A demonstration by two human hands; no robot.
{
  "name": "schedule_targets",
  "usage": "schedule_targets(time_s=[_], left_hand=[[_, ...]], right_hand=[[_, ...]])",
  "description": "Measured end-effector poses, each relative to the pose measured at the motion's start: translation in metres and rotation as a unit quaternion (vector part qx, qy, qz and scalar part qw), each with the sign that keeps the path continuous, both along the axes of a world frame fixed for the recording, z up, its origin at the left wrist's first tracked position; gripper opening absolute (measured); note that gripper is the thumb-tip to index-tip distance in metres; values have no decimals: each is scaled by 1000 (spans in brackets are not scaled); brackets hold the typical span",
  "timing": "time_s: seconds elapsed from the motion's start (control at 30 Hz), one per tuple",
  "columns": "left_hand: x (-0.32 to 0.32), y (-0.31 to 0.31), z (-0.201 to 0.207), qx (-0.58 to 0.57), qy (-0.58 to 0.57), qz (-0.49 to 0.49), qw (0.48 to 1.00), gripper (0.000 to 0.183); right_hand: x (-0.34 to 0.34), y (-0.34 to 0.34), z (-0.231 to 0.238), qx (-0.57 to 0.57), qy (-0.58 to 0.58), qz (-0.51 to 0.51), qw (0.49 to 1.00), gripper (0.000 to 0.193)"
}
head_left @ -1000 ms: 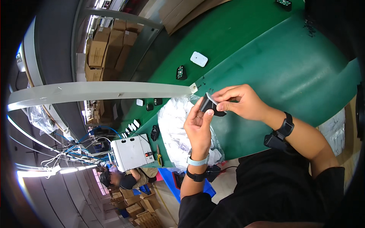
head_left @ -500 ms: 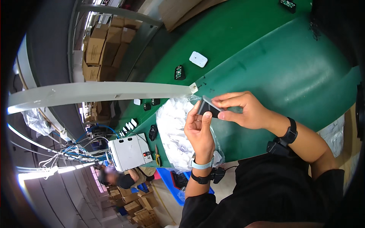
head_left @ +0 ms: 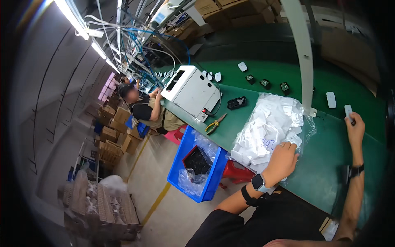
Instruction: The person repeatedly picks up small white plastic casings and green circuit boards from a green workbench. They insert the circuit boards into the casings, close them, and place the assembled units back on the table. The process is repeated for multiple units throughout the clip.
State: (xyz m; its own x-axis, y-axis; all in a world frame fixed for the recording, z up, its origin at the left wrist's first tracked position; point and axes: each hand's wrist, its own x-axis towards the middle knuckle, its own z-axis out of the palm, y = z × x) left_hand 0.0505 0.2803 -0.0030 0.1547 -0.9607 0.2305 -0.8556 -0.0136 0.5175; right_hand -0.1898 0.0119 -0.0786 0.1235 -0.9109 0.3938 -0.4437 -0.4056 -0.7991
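On the bench, a clear plastic bag (head_left: 263, 125) is filled with flat white plastic pieces. My left hand (head_left: 282, 161) is at the bag's near right side, fingers bent and close together over the white pieces. Its fingertips are partly hidden, so what they grip cannot be made out. Out to the right, my right hand (head_left: 356, 126) holds a small white plastic case (head_left: 348, 110) with a dark part near the fingers, above the green belt. Another white case (head_left: 331, 100) lies just left of it.
Black housings with circuit boards (head_left: 284, 87) sit along the green belt. A pale metal post (head_left: 303, 53) rises behind the bag. Pliers (head_left: 216, 124), a black bundle (head_left: 237, 102) and a white machine (head_left: 192, 91) are to the left. A blue bin (head_left: 175, 175) stands below; a co-worker (head_left: 152, 111) sits beyond.
My view has swung left. My hands, formerly together on a small dark case with a pale cover, have parted: the left onto the bag, the right out over the belt.
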Motion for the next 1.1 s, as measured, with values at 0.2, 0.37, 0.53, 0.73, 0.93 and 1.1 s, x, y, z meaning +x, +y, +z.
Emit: schedule_targets(time_s=[0.2, 0.37, 0.53, 0.73, 0.93, 1.1], left_hand=[[19, -11, -23, 38, -93, -65, 993, 30], [55, -4, -45, -49, -245, -109, 962, 27], [33, -34, -26, 24, -200, -237, 950, 24], [36, -34, -27, 77, -226, -274, 931, 24], [59, -26, -32, 96, -237, -270, 928, 25], [27, -28, -12, -3, -207, -222, 953, 14]], right_hand=[[-14, -23, 14, -52, 120, -113, 985, 23], [12, -10, 34, -118, 18, -67, 991, 47], [-57, 68, 15, -119, 60, 54, 990, 42], [-113, 179, -8, -91, 79, 27, 992, 26], [-110, 178, -11, -140, 100, -10, 985, 16], [-125, 182, -8, -67, 33, 6, 997, 19]])
